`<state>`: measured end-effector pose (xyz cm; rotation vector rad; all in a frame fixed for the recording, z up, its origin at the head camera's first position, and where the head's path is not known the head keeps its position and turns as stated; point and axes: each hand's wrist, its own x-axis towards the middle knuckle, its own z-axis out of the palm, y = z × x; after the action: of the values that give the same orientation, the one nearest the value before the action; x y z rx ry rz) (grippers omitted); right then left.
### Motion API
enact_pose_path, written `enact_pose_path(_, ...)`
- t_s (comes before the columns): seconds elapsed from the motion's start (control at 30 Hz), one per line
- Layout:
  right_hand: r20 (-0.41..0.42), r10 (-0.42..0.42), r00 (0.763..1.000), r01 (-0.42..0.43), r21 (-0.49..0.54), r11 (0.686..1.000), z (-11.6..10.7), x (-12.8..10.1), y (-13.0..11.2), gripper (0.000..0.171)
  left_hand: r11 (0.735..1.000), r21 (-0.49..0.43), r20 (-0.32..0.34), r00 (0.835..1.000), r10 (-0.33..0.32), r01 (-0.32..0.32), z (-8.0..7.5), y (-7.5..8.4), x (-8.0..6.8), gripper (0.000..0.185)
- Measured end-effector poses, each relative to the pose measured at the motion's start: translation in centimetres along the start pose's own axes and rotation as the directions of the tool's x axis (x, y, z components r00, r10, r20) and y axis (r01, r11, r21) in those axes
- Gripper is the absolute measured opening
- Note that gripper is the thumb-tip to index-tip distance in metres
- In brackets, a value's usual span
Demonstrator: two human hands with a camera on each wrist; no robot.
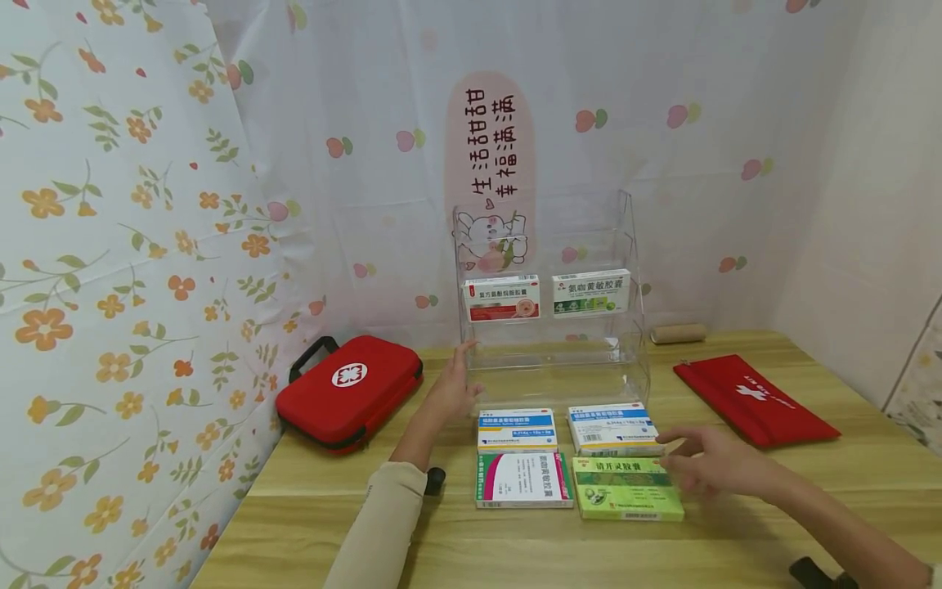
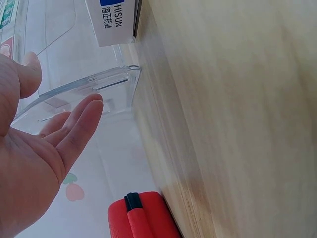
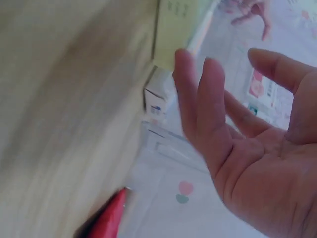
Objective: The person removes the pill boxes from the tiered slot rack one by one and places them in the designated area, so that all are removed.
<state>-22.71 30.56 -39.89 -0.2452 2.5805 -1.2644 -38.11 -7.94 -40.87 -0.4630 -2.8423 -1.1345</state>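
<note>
Beside the left edge of a clear tiered display rack (image 1: 548, 357) is my left hand (image 1: 452, 393), fingers extended; whether they touch the panel (image 2: 91, 82) I cannot tell. My right hand (image 1: 717, 465), fingers loosely bent and holding nothing, hovers at the right of a yellow-green medicine box (image 1: 629, 488) and a blue-and-white box (image 1: 612, 429). To their left lie another blue-and-white box (image 1: 517, 430) with a yellow edge and a green, white and magenta box (image 1: 524, 481). A red-and-white box (image 1: 502, 298) and a green-and-white box (image 1: 591, 294) stand on one rack tier.
On the left of the wooden table (image 1: 294, 523) lies a red hard case (image 1: 353, 389) with a black handle. A flat red first aid pouch (image 1: 758, 399) lies on the right. Behind the rack, near the patterned curtain (image 1: 368, 229), is a brown roll (image 1: 678, 333).
</note>
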Motion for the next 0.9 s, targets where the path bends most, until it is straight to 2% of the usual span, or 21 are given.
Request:
enact_pose_path(0.13, -0.088, 0.038, 0.995, -0.042, -0.050, 0.998, -0.4, 0.1, -1.0, 0.053, 1.000, -0.001, 0.000, 1.000, 0.007, -0.007, 0.1, -0.1, 0.0, 0.084)
enact_pose_path(0.23, -0.120, 0.009, 0.993, -0.014, -0.041, 0.999, -0.7, 0.2, -1.7, 0.055, 1.000, -0.005, 0.005, 1.000, 0.005, -0.005, 0.2, -0.1, 0.0, 0.084)
enact_pose_path(0.33, -0.141, -0.056, 0.988, 0.053, -0.026, 0.998, -0.8, 0.4, -2.2, 0.056, 1.000, -0.007, 0.003, 1.000, 0.007, -0.007, 0.1, 0.0, -0.1, 0.084)
enact_pose_path(0.5, -0.230, -0.107, 0.967, 0.093, -0.069, 0.993, -0.9, 1.5, -3.1, 0.059, 1.000, -0.015, -0.008, 1.000, 0.012, -0.012, 0.0, 0.1, -0.1, 0.083)
enact_pose_path(0.9, -0.383, -0.106, 0.918, 0.072, -0.102, 0.992, -1.6, 4.4, -4.8, 0.069, 0.999, 0.023, -0.008, 1.000, 0.024, -0.024, 0.1, -0.2, 0.0, 0.083)
